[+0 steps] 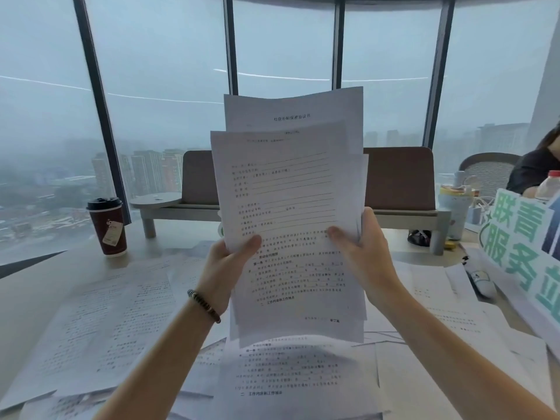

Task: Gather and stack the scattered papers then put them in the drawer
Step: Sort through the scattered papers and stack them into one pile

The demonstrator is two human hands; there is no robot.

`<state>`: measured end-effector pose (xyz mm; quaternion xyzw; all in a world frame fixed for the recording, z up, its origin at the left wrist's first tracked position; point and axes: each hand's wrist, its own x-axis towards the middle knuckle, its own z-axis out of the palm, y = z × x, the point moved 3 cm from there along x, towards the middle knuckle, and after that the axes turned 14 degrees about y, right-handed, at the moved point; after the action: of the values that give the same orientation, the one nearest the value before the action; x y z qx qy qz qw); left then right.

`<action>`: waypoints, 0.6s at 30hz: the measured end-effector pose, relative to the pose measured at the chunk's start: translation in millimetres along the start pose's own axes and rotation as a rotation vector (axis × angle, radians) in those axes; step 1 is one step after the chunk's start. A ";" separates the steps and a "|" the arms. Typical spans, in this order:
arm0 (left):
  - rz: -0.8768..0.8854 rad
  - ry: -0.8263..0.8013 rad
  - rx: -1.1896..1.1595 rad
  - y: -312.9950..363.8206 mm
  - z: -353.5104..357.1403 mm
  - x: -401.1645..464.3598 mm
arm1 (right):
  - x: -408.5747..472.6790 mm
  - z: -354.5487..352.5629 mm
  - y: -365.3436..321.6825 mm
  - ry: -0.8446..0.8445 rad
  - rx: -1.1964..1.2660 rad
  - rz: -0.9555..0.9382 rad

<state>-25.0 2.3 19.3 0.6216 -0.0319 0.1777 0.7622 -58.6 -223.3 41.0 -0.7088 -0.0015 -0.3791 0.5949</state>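
I hold an uneven stack of printed white papers (291, 189) upright in front of me, above the desk. My left hand (225, 266) grips the stack's left edge, thumb on the front sheet. My right hand (362, 250) grips the right edge, thumb across the front. One sheet sticks up higher behind the others. More loose papers lie scattered on the desk: a spread at the left (100, 325), some below the stack (288, 374), others at the right (448, 310). No drawer is in view.
A dark red coffee cup (107, 227) with a black lid stands at the back left. A grey monitor riser (181, 207) spans the back of the desk. A green-lettered sign (521, 247) leans at the right. A seated person (536, 168) is at the far right. Windows lie behind.
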 end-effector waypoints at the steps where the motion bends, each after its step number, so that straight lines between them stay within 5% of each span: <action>1: -0.017 -0.005 -0.018 -0.8 -0.8 -1.9 | -0.3 0.1 1.0 0.000 0.008 -0.001; 18: -0.148 -0.135 0.029 -39.8 -12.3 -23.7 | 3.4 -1.2 20.6 -0.087 0.102 0.011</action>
<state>-36.9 2.1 -27.1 0.6438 -0.0346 0.0792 0.7603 -47.5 -231.9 25.5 -0.6935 -0.0428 -0.3443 0.6315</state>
